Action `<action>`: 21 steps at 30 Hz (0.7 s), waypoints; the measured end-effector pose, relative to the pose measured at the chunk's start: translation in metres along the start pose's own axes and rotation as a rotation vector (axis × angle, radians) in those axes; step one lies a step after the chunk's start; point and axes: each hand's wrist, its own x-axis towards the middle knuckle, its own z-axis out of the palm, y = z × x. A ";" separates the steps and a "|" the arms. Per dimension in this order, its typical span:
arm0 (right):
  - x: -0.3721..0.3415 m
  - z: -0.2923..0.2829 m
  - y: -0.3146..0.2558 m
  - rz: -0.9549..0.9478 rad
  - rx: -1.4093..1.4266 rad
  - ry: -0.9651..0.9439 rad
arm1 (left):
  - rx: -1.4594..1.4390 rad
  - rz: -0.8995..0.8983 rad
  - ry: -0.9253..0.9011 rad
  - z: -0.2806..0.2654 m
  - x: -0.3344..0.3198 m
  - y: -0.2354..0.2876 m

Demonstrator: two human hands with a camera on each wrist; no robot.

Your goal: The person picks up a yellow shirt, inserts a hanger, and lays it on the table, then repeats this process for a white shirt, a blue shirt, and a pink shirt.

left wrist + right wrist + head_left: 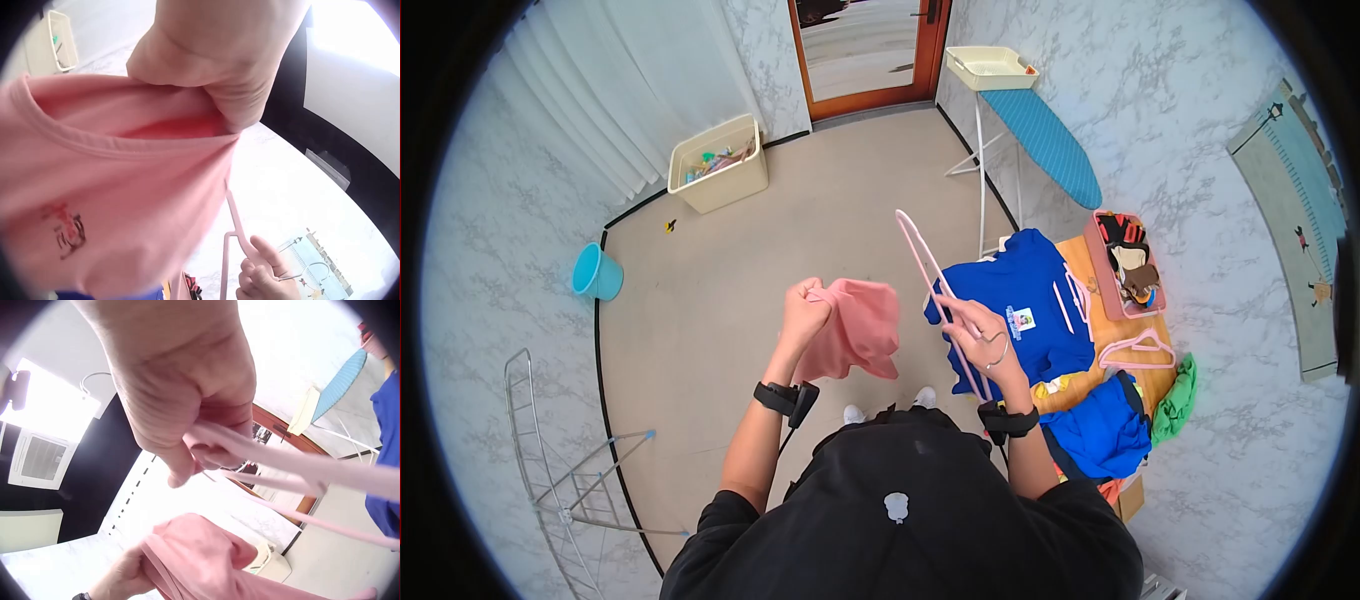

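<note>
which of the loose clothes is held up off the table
The pink garment, gripped in the left hand. It is the only one held up; the blue shirt and the green cloth lie at the wooden table.

Lit brightly and quite evenly in the head view, bent toward round, black edges. Washed to white at upper right in the left wrist view, with pink cloth (137, 200) slightly blurred. Glaring at the bright panel (62, 412) in the right wrist view, out of focus on the hanger (300, 461).
</note>
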 end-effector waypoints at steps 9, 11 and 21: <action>-0.029 0.037 0.004 0.014 0.036 0.001 | -0.115 0.021 0.456 -0.002 0.025 0.010; -0.028 0.041 -0.004 0.080 0.104 -0.083 | -0.139 -0.016 0.448 -0.006 0.032 0.013; -0.014 0.073 -0.035 0.021 0.179 -0.060 | 0.073 0.154 0.623 0.033 0.044 0.030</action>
